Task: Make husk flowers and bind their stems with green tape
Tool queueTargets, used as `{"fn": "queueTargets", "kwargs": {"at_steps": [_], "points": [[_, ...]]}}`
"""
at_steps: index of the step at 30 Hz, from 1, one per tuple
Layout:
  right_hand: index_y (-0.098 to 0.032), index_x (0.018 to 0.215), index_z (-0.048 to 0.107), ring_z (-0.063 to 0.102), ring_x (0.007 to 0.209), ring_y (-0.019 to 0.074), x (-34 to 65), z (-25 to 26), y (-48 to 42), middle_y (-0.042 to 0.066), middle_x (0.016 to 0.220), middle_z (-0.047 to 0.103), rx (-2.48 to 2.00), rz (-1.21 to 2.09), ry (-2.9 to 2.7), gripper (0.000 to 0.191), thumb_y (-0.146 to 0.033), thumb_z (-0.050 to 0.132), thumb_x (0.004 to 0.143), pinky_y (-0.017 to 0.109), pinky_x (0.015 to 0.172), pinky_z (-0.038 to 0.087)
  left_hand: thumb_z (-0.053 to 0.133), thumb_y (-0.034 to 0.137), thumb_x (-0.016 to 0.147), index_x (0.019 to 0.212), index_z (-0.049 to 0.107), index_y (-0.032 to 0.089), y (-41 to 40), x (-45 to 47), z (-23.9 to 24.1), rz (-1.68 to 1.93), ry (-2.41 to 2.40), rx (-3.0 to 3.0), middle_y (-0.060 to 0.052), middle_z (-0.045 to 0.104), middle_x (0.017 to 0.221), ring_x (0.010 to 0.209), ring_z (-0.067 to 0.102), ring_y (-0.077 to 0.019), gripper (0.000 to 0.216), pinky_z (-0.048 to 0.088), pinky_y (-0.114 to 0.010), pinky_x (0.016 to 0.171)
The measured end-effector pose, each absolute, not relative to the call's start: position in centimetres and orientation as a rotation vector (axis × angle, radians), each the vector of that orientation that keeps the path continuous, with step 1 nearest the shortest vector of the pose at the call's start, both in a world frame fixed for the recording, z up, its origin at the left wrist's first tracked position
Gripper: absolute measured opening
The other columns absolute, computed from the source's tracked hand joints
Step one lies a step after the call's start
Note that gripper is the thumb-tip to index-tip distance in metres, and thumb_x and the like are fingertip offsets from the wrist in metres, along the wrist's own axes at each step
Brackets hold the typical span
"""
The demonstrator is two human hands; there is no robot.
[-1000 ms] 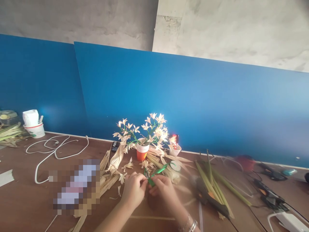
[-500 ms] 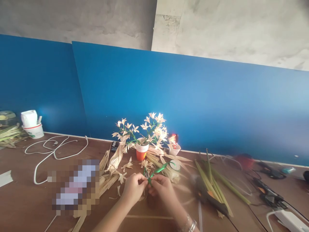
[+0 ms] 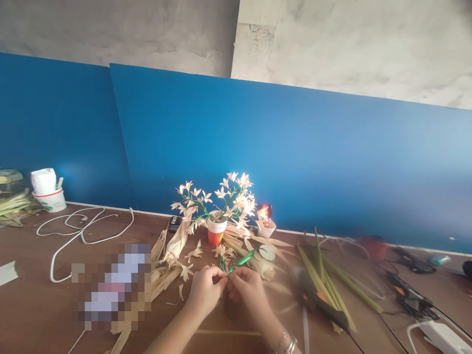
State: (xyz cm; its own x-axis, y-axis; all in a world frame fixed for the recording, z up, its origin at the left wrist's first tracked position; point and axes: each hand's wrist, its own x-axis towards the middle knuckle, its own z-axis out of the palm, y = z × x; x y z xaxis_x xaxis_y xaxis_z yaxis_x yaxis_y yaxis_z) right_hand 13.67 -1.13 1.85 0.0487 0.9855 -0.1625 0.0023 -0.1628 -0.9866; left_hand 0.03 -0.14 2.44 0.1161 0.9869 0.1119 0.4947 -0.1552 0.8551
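Observation:
My left hand (image 3: pixel 205 290) and my right hand (image 3: pixel 248 291) meet over the brown table (image 3: pixel 37 305), fingers pinched together on a small cream paper flower on a green stem (image 3: pixel 224 263). A strip of green tape (image 3: pixel 245 257) runs from my fingers up to a tape roll (image 3: pixel 267 252). Just behind stands an orange paper cup (image 3: pixel 216 232) holding a bunch of finished cream flowers (image 3: pixel 221 196). Dried pale husk leaves (image 3: pixel 173 250) lie to the left of my hands.
Green stalks (image 3: pixel 332 280) and a glue gun (image 3: pixel 317 297) lie to the right, with black cables (image 3: pixel 409 295) and a white power strip (image 3: pixel 442 337) beyond. A white cable (image 3: pixel 81 231) loops at left near a white cup (image 3: pixel 51 196). A blue board (image 3: pixel 258 152) backs the table.
My hands stay pinched together on the flower stem, shifting only slightly. The view has tipped a little.

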Motion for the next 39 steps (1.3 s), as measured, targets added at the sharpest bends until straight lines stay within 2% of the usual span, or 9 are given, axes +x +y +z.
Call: {"fn": "queueTargets", "kwargs": {"at_steps": [5, 11, 21, 26, 31, 39], "points": [[-0.015, 0.065, 0.056, 0.054, 0.042, 0.0100, 13.5, 1.5, -1.2, -0.001, 0.052, 0.059, -1.306, 1.282, -1.111, 0.036, -0.049, 0.069, 0.066, 0.019, 0.038, 0.038, 0.055, 0.023, 0.070, 0.062, 0.069, 0.019, -0.1, 0.0, 2.6, 0.935, 1.426, 1.688, -0.004, 0.071, 0.068, 0.072, 0.063, -0.0218, 0.016, 0.042, -0.029, 0.070], [-0.015, 0.064, 0.055, 0.053, 0.040, 0.0094, 13.5, 1.4, -1.1, -0.002, 0.052, 0.057, -1.285, 1.330, -1.126, 0.039, -0.052, 0.067, 0.066, 0.019, 0.038, 0.037, 0.055, 0.029, 0.068, 0.062, 0.066, 0.016, 0.2, 0.0, 1.8, 0.923, 1.300, 1.504, -0.004, 0.069, 0.062, 0.063, 0.061, -0.0203, 0.017, 0.043, -0.027, 0.061], [-0.015, 0.065, 0.055, 0.053, 0.041, 0.0093, 13.5, 1.5, -1.3, -0.001, 0.053, 0.058, -1.293, 1.336, -1.118, 0.041, -0.054, 0.068, 0.064, 0.019, 0.039, 0.038, 0.058, 0.031, 0.065, 0.062, 0.063, 0.016, 0.1, 0.1, 2.0, 0.918, 1.285, 1.391, -0.002, 0.065, 0.058, 0.059, 0.057, -0.0172, 0.016, 0.040, -0.027, 0.058], [-0.016, 0.062, 0.054, 0.052, 0.041, 0.0095, 13.8, 1.9, -1.2, -0.001, 0.052, 0.058, -1.308, 1.345, -1.134, 0.044, -0.057, 0.069, 0.061, 0.020, 0.039, 0.037, 0.060, 0.037, 0.067, 0.064, 0.066, 0.014, 0.0, -0.3, 2.5, 0.869, 1.189, 1.367, -0.002, 0.063, 0.058, 0.057, 0.052, -0.0152, 0.023, 0.037, -0.025, 0.055], [-0.016, 0.063, 0.053, 0.051, 0.039, 0.0083, 14.0, 1.7, -1.2, -0.002, 0.051, 0.058, -1.303, 1.395, -1.130, 0.039, -0.052, 0.069, 0.064, 0.019, 0.039, 0.035, 0.059, 0.045, 0.072, 0.061, 0.066, 0.014, 0.0, -0.8, 2.9, 0.784, 1.098, 1.405, -0.001, 0.060, 0.055, 0.054, 0.049, -0.0135, 0.034, 0.035, -0.024, 0.054], [-0.014, 0.063, 0.057, 0.054, 0.042, 0.0093, 14.3, 1.8, -1.2, 0.001, 0.055, 0.061, -1.266, 1.440, -1.187, 0.040, -0.052, 0.069, 0.065, 0.020, 0.041, 0.038, 0.054, 0.033, 0.075, 0.064, 0.068, 0.014, 0.2, -0.8, 2.3, 0.831, 1.150, 1.560, -0.002, 0.066, 0.062, 0.060, 0.054, -0.0153, 0.026, 0.038, -0.025, 0.059]]}}
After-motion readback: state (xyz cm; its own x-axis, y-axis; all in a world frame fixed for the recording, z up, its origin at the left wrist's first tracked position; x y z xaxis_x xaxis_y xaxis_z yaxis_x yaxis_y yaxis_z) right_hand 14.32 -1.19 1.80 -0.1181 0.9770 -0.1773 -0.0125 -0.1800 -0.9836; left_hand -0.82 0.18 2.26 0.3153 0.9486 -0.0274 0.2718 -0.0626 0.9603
